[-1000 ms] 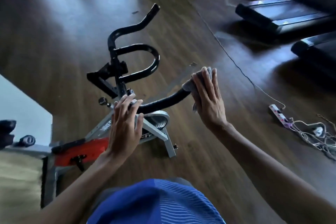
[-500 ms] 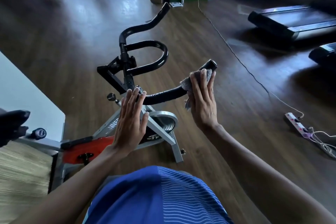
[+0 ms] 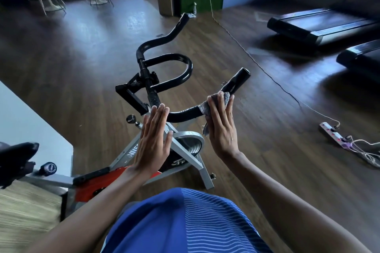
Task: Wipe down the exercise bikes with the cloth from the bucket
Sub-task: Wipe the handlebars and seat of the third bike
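Right hand (image 3: 222, 131): fingers nearly straight and pressed together, laid over the grey cloth (image 3: 225, 97) and pressing it against the right horn of the handlebar (image 3: 185, 113). Thumb is behind the hand; cannot tell whether it hooks under the bar. The cloth wraps the bar just below the horn's upturned end, and a loose corner hangs down beside my palm. Back of the hand faces the camera, wrist straight, forearm coming up from the lower right.

Left hand (image 3: 153, 141): flat, fingers straight and close together, thumb lying alongside, holding nothing. Fingertips reach the middle of the handlebar near its stem; cannot tell whether they touch it. Back of the hand faces the camera, forearm coming up from the lower left.

The exercise bike (image 3: 185, 151) stands on the wooden floor (image 3: 257, 170) directly in front of me, grey frame with a red section low on the left.
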{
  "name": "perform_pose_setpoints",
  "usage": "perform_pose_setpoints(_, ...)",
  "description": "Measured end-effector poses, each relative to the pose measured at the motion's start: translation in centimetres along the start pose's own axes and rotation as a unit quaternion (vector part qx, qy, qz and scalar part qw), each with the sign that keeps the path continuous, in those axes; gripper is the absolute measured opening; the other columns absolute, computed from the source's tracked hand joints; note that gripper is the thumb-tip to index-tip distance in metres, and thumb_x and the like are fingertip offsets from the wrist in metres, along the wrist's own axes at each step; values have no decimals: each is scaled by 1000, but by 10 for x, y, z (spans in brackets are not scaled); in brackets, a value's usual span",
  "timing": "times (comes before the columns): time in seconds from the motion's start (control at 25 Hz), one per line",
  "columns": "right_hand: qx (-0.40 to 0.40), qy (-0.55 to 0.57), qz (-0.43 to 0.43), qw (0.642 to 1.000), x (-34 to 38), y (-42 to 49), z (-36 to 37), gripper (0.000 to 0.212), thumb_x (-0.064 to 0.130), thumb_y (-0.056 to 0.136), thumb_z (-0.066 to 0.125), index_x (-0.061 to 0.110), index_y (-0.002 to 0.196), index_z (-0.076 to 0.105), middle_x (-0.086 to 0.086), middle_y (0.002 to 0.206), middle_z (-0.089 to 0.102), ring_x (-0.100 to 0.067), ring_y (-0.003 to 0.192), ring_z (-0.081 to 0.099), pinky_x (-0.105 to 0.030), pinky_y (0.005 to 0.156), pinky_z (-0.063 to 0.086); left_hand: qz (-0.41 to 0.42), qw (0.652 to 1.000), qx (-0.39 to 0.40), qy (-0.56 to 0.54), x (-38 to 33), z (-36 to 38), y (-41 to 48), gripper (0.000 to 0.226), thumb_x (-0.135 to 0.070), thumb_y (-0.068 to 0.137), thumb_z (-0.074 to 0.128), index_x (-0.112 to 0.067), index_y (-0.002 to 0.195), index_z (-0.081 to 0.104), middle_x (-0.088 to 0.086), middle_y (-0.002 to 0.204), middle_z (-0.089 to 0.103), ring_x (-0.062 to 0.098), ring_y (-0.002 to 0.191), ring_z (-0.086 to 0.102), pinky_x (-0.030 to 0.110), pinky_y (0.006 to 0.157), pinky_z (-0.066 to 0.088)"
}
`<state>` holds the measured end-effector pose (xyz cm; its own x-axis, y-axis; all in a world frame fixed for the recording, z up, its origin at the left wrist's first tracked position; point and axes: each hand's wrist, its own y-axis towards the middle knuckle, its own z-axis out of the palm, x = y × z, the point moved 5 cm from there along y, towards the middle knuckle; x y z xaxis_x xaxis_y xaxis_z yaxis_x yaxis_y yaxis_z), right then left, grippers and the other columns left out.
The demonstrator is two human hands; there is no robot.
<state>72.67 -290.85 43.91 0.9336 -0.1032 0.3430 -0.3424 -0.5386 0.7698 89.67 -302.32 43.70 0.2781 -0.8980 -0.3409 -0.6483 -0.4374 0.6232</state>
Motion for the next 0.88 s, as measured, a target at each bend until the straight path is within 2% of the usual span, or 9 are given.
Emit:
perform_pose_setpoints(0.2, 4, 13, 68, 998, 14, -10, 10, 47, 19, 107, 41, 6, 152, 36, -10, 164, 16, -44, 151, 6, -58, 116, 29, 35, 999, 18, -20, 11, -3, 2, 69, -6, 94, 61, -2, 153, 25, 13, 163, 21, 23, 153, 12, 51, 123, 15)
perform_pose_setpoints(0.44, -8, 5, 113, 994, 38, -15, 20, 48, 18, 107, 42, 3, 152, 35, -14, 164, 17, -40, 152, 6, -57, 115, 32, 74, 995, 38, -48, 28, -4, 5, 65, -13, 98, 54, -3, 154, 24, 12, 164, 19, 23, 153, 12, 48, 124, 14)
perform_pose_setpoints(0.72, -33, -13, 150, 988, 72, -17, 36, 48, 18, 106, 41, 1, 151, 35, -17, 163, 16, -41, 152, 5, -56, 119, 26, 123, 986, 79, -76, 41, -6, 10, 70, -12, 97, 58, -7, 156, 21, 8, 165, 16, 21, 154, 9, 46, 124, 11)
perform_pose_setpoints(0.88, -57, -31, 161, 985, 85, -17, 44, 47, 17, 106, 41, -1, 150, 36, -18, 162, 18, -42, 151, 7, -50, 123, 20, 143, 979, 103, -98, 51, -9, 14, 72, -11, 96, 59, -6, 156, 19, 7, 166, 13, 21, 154, 7, 51, 123, 14)
